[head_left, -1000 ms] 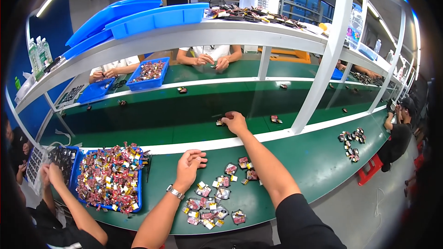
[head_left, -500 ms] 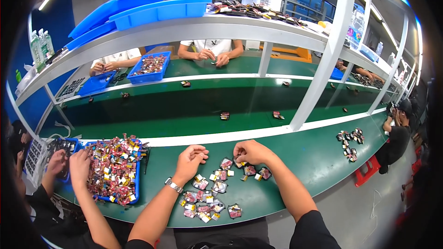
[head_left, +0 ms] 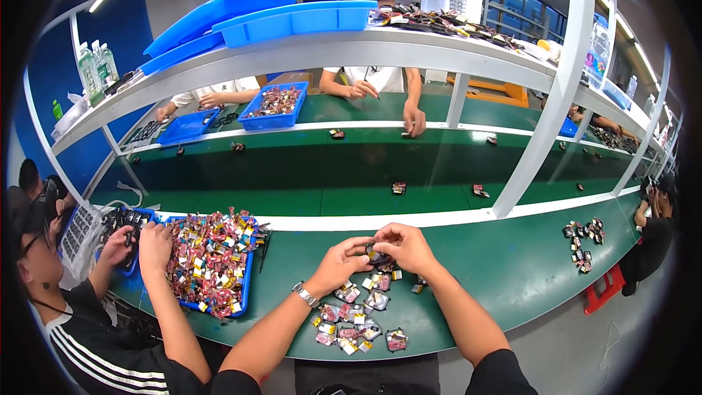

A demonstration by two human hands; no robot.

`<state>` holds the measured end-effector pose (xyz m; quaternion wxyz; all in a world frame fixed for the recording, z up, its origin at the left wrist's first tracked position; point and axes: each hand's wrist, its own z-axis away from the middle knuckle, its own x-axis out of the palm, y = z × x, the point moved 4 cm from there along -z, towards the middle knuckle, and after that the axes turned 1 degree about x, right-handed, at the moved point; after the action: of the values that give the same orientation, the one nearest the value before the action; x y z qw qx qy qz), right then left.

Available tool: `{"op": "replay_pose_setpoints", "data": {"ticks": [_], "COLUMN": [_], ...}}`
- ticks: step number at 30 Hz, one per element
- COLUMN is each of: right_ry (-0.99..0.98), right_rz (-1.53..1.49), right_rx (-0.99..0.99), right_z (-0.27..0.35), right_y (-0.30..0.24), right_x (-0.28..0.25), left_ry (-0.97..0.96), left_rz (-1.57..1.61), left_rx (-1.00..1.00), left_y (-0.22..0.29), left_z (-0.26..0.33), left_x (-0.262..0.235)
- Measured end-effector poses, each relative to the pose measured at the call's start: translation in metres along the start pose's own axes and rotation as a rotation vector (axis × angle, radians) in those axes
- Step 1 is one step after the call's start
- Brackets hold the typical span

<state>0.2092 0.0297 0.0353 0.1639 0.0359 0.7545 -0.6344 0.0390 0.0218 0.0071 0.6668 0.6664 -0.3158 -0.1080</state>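
My left hand (head_left: 342, 265), with a metal watch on its wrist, meets my right hand (head_left: 406, 250) above the green worktop (head_left: 468, 278). Between their fingertips they grip a small black-cased electronic unit (head_left: 376, 255); its far side is hidden by the fingers. Directly below and nearer to me lies a loose cluster of similar units (head_left: 349, 313), showing red boards and white and yellow parts. One single unit (head_left: 396, 339) sits at the near right of that cluster. Another unit (head_left: 419, 287) is partly covered by my right forearm.
Left of me stands a blue tray (head_left: 245, 289) heaped with red, wired boards, where a co-worker's hand (head_left: 155, 249) reaches in. Several units (head_left: 583, 238) lie at the right. A white rail (head_left: 439, 219) and post (head_left: 545, 102) border the green belt (head_left: 336, 201). Across it, a person's hand (head_left: 414, 123) reaches down.
My left hand has moved over to my right hand, and both now hold the unit. The scene has shifted rightward in view. The person opposite has lowered one hand to the belt.
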Motion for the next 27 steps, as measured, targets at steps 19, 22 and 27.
{"op": "replay_pose_setpoints", "data": {"ticks": [19,22,27], "right_ry": [-0.423,-0.49,-0.166], "right_rz": [-0.159,-0.05,0.54], "right_rx": [-0.103,-0.112,-0.3], "right_z": [-0.001,0.005,0.012], "right_y": [-0.011,-0.021,-0.035], "right_x": [-0.007,-0.007,0.0], "left_ry": [0.079,0.074,0.073], "left_rz": [0.198,0.084,0.062], "left_rx": [-0.076,-0.097,-0.086], "left_y": [0.002,0.0,-0.003], "left_z": [0.002,0.003,0.0], "left_x": [-0.003,-0.001,0.001]}}
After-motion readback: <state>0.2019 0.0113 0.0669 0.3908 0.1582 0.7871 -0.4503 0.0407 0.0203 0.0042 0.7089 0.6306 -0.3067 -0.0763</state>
